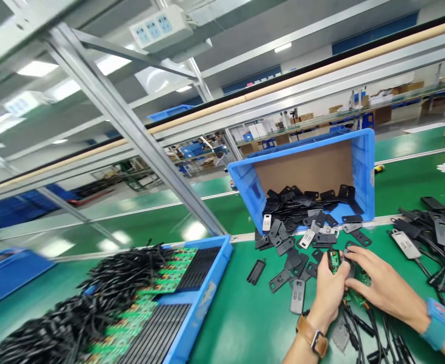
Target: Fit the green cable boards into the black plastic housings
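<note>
My left hand [328,290] is closed round a small green circuit board [335,260] set in a black plastic shell, held low over the green table. A brown-strapped watch sits on that wrist. My right hand [377,283] lies beside it with fingers pinching the shell's right side; its wrist carries a blue band. Black cables [362,328] trail from under both hands toward me. Loose black and grey plastic shells [298,253] lie scattered just beyond my fingers.
A tipped blue bin [364,167] lined with cardboard spills shells onto the table. At left a blue tray [203,298] holds green boards with black cables. More cabled parts [434,237] pile at right. A slanted metal frame post [131,131] crosses in front.
</note>
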Demonstrator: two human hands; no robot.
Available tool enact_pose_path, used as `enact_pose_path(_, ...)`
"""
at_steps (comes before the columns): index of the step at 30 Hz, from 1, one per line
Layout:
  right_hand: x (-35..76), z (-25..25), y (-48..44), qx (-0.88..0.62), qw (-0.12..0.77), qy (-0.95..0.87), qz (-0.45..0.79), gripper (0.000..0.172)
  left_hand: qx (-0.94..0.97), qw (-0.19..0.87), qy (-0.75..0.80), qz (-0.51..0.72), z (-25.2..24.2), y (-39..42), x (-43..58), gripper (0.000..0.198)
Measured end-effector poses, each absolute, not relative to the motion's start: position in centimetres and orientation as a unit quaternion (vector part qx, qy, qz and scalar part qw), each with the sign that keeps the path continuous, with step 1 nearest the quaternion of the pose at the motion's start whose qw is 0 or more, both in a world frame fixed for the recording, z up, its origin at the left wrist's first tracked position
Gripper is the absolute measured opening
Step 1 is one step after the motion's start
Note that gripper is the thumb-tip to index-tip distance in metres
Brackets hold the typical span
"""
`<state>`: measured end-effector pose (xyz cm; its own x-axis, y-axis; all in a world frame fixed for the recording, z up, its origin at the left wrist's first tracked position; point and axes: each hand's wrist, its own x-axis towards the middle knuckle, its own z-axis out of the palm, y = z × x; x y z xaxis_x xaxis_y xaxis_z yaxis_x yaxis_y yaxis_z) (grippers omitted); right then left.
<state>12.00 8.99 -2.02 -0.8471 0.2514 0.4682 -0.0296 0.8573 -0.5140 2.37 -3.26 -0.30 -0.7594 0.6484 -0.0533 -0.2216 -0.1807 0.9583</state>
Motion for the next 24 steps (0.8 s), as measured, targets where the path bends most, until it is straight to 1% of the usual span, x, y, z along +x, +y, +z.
enact_pose_path(2,12.0,-2.0,9.2,-0.062,0.286,-0.923,0.251,0.049,0.162,0.327,0.546,0.755,-0.4,-3.3,2.3,0.044)
enact_pose_path(5,12.1,-1.1,9.2,-0.049,0.311,-0.917,0.245,0.054,0.088,0.391,0.486,0.777,-0.5,-3.3,2.1,0.053)
enact_pose_path(8,12.0,-0.2,8.9,-0.014,0.311,-0.917,0.25,0.055,0.045,0.425,0.458,0.779,-0.4,-3.2,1.7,0.049)
enact_pose_path(11,11.8,0.1,8.5,0.008,0.297,-0.92,0.255,0.057,0.057,0.445,0.456,0.769,-0.3,-3.1,1.6,0.045)
enact_pose_path(16,11.7,-0.1,7.8,0.013,0.288,-0.923,0.256,0.056,0.094,0.427,0.449,0.779,-0.2,-3.1,2.1,0.037)
enact_pose_path(24,11.8,0.2,7.6,0.01,0.295,-0.912,0.286,0.058,0.105,0.39,0.467,0.787,0.0,-3.2,2.2,0.036)
